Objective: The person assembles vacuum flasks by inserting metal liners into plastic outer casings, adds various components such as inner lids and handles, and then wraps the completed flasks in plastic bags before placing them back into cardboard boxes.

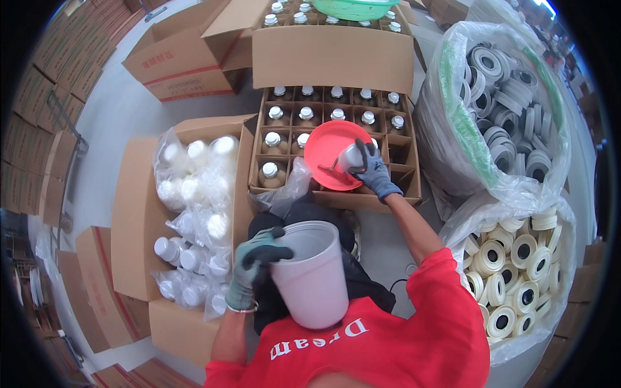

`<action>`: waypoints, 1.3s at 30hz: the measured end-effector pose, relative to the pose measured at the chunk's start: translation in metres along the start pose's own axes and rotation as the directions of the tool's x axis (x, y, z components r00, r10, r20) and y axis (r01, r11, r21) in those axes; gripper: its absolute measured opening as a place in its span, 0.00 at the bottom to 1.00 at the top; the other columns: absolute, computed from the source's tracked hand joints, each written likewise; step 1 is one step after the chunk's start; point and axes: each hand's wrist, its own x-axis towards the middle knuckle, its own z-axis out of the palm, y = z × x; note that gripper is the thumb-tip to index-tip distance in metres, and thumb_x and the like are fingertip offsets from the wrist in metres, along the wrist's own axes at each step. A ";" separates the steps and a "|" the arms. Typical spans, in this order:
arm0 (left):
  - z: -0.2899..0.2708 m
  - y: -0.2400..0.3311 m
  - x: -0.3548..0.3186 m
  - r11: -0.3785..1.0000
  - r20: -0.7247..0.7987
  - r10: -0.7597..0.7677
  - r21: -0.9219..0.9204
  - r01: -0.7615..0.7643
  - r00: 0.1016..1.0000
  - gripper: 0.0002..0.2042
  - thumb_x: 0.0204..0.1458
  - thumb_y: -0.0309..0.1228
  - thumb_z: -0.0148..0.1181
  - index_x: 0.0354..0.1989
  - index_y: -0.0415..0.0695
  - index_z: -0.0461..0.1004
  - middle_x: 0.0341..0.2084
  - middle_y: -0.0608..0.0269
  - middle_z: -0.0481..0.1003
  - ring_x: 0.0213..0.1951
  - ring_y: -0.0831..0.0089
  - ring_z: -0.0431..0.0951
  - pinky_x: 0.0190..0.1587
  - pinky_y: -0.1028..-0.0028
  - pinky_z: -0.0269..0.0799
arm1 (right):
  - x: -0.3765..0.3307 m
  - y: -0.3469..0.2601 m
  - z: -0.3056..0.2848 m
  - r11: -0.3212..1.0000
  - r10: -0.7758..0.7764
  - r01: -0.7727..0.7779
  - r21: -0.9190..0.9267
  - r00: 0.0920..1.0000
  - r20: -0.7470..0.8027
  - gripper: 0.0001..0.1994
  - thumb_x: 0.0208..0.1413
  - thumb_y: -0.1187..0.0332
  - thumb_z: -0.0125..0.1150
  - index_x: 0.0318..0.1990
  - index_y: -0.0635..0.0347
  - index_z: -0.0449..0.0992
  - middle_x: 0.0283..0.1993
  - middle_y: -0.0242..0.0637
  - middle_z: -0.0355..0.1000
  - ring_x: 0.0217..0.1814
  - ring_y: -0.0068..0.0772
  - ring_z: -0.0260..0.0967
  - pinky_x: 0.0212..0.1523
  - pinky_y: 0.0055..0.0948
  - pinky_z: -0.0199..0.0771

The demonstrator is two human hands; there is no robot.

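My left hand (253,264), in a grey-green glove with dark fingertips, is closed on the rim of a white plastic bucket (309,278). The bucket stands tilted against my lap, its open mouth upward. Farther off to the right, my right hand (372,173), gloved in blue-grey, grips a small whitish cylindrical container (351,157). That container is over a round red plastic tray (321,139). A thin dark reddish piece (332,173) shows on the tray below the container. The tray rests over a divided carton (257,169) of capped bottles (272,143).
At left stands an open carton (132,216) of bagged white bottles (194,187). To the right are plastic sacks of grey ring-shaped parts (508,123) and cream ring-shaped parts (517,271). A green basin (352,9) sits on bottles at the back. Stacked boxes (65,58) line the far left.
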 end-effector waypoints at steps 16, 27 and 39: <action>0.016 -0.022 0.040 0.961 -0.349 -0.269 -0.154 0.228 0.898 0.30 0.63 0.47 0.39 0.19 0.35 0.76 0.12 0.63 0.68 0.18 0.69 0.69 0.28 0.67 0.67 | 0.079 0.163 0.083 0.924 -0.043 0.192 -0.330 0.911 0.410 0.32 0.48 0.59 0.63 0.61 0.57 0.63 0.56 0.55 0.63 0.57 0.60 0.63 0.59 0.47 0.66; 0.000 -0.037 0.076 0.975 -0.076 -0.139 0.162 0.149 0.987 0.18 0.62 0.38 0.48 0.36 0.34 0.77 0.26 0.60 0.77 0.27 0.71 0.76 0.34 0.71 0.71 | 0.081 0.049 -0.163 0.982 0.026 -0.056 -0.180 0.986 -0.165 0.25 0.44 0.58 0.70 0.49 0.57 0.70 0.43 0.48 0.67 0.43 0.55 0.70 0.42 0.46 0.71; 0.031 -0.010 0.151 0.907 -0.222 -0.113 -0.421 0.009 0.968 0.44 0.48 0.16 0.61 0.72 0.47 0.42 0.66 0.62 0.51 0.60 0.74 0.60 0.60 0.74 0.62 | -0.014 -0.099 -0.144 0.016 0.369 -0.120 0.993 0.923 0.106 0.18 0.68 0.53 0.42 0.46 0.58 0.70 0.37 0.32 0.71 0.34 0.23 0.71 0.33 0.21 0.74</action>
